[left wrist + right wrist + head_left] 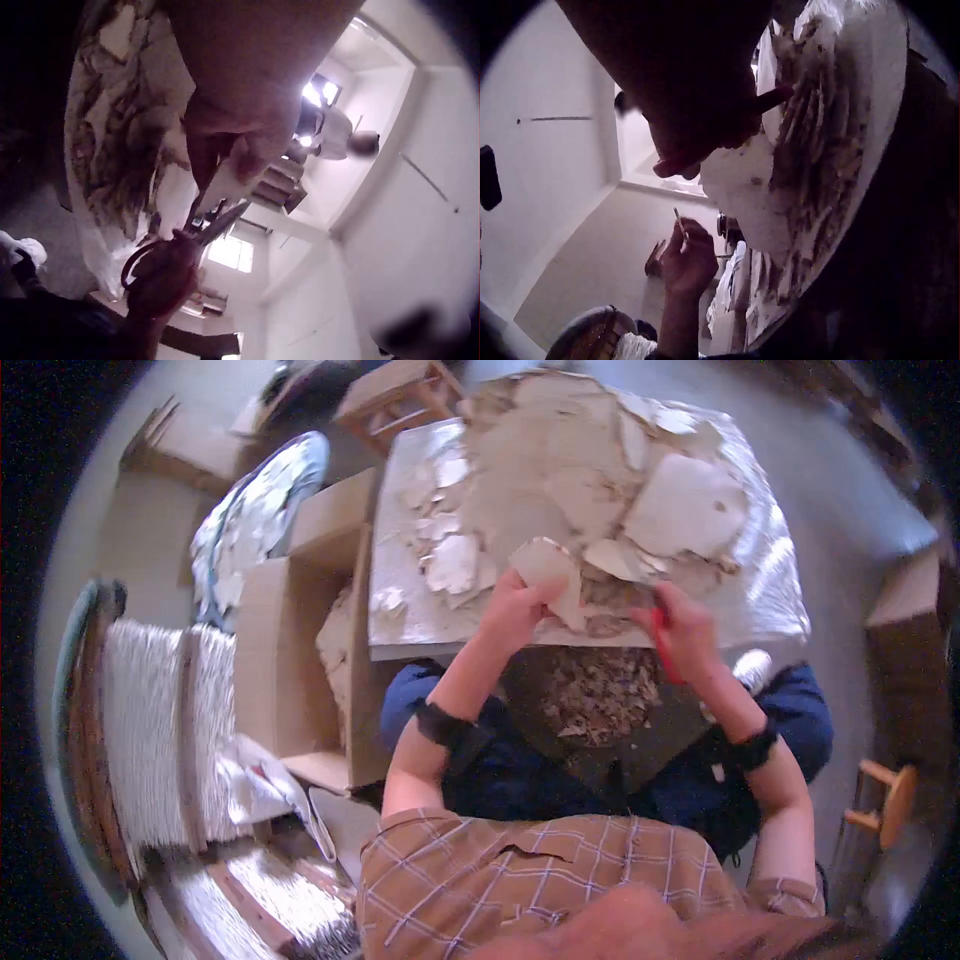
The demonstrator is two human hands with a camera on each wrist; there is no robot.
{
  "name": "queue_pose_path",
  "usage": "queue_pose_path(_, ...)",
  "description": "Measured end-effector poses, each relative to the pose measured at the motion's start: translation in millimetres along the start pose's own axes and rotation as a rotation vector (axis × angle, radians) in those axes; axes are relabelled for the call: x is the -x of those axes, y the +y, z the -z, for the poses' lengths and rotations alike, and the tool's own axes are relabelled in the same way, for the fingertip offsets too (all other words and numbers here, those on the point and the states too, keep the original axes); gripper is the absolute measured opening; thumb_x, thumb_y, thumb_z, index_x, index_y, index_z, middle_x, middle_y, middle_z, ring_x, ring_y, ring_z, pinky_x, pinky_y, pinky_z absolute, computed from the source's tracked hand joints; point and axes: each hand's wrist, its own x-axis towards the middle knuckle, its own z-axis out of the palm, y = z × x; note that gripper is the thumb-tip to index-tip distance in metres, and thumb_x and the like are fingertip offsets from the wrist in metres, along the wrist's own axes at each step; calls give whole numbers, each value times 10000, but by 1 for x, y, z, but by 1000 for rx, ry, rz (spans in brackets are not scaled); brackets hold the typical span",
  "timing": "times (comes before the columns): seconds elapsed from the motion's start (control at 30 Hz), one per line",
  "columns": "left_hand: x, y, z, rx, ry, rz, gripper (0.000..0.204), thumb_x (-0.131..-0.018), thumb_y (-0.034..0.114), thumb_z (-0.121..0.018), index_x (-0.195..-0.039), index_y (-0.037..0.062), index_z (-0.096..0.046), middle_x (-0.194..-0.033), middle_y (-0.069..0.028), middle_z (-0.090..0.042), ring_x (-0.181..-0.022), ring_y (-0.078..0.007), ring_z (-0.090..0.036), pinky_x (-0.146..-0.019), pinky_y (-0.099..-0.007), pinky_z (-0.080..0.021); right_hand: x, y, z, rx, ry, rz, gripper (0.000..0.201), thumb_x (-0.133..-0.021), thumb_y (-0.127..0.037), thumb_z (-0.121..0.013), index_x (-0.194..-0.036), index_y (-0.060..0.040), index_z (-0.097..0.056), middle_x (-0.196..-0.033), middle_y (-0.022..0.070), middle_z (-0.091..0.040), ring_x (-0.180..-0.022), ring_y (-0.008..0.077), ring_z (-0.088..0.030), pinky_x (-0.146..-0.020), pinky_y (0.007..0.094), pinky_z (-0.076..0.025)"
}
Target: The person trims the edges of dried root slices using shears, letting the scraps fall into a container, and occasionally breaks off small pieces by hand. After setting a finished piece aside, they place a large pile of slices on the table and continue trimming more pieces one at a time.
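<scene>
My left hand [513,612] pinches a thin, flat, cream-coloured piece [546,566] with an uneven outline, thumb on its near face. In the right wrist view the same left hand [691,259] shows the piece [680,223] edge-on. My right hand [690,628] grips red-handled scissors [664,648], fingers around the handles. The metal blades [223,223] point toward the left hand in the left wrist view, close to the held piece. Beneath both hands lies a broad heap of similar cream sheets [520,470] on a silver-covered table [775,575].
Small brown scraps [600,700] fill a dark holder between the knees. An open cardboard box [265,660] with pale sheets stands left of the table, beside a round tray [262,510] of pieces. A wooden stool [885,805] is at right. Another person [334,135] appears in the background.
</scene>
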Motion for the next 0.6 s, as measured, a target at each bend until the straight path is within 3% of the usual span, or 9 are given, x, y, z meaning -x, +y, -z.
queue_pose_path(0.07,2,14,29,147,133,-50,266,-762,85,-555,-1020,31,-524,-948,-59,-586,-832,-183,-578,-729,-302,-475,-4,4,13,-46,182,-18,349,-735,-276,-623,-961,-29,-525,-769,153,-561,-682,300,-558,-591,373,-436)
queue_pose_path(0.13,-3,14,88,407,526,-185,234,-795,128,-520,-1011,42,-531,-947,-64,-588,-823,-200,-582,-756,-332,-482,-12,28,24,41,245,-80,360,-744,-244,-617,-1018,-32,-520,-796,154,-568,-722,283,-565,-624,340,-440)
queue_pose_path(0.2,9,41,145,495,630,-566,253,-805,192,-507,-993,24,-533,-961,-101,-585,-841,-227,-579,-778,-366,-480,-16,65,30,16,300,-181,371,-752,-252,-601,-1038,-34,-511,-807,148,-582,-727,283,-575,-638,349,-442)
queue_pose_path(0.23,14,42,193,638,755,-562,304,-808,237,-502,-985,-10,-514,-922,-135,-584,-844,-267,-574,-798,-400,-470,-17,83,32,46,346,-209,372,-755,-251,-593,-1047,-38,-507,-816,148,-591,-736,287,-583,-641,353,-443)
queue_pose_path(0.3,26,53,217,642,1065,-602,445,-789,335,-559,-999,-41,-449,-896,-97,-511,-932,-220,-495,-836,-380,-441,-18,106,40,109,319,-345,372,-754,-241,-582,-1066,-53,-505,-833,159,-601,-764,302,-590,-649,366,-444)
queue_pose_path(0.33,27,61,198,680,1144,-517,352,-806,273,-546,-1007,-3,-462,-961,-91,-494,-957,-192,-471,-824,-397,-441,-18,120,39,161,336,-389,345,-765,-231,-546,-1067,-68,-509,-863,171,-602,-801,319,-584,-674,382,-446)
queue_pose_path(0.37,20,56,188,683,1124,-500,352,-806,273,-546,-1007,-3,-462,-961,-91,-494,-957,-192,-471,-824,-397,-441,-20,137,36,221,346,-488,324,-778,-232,-513,-1059,-72,-508,-878,175,-600,-814,322,-581,-697,396,-444)
queue_pose_path(0.47,-6,29,170,264,444,-343,204,-799,110,-537,-991,42,-531,-907,-54,-550,-881,-162,-526,-768,-360,-458,-19,147,39,369,252,-607,316,-773,-210,-496,-1053,-63,-488,-908,189,-587,-836,327,-575,-711,416,-444)
queue_pose_path(0.6,-45,-1,78,-307,258,-244,141,-777,123,-587,-884,32,-587,-883,-42,-599,-755,-160,-574,-657,-279,-480,-10,171,31,522,156,-625,299,-741,-218,-538,-967,-30,-487,-880,209,-568,-825,361,-567,-710,426,-454)
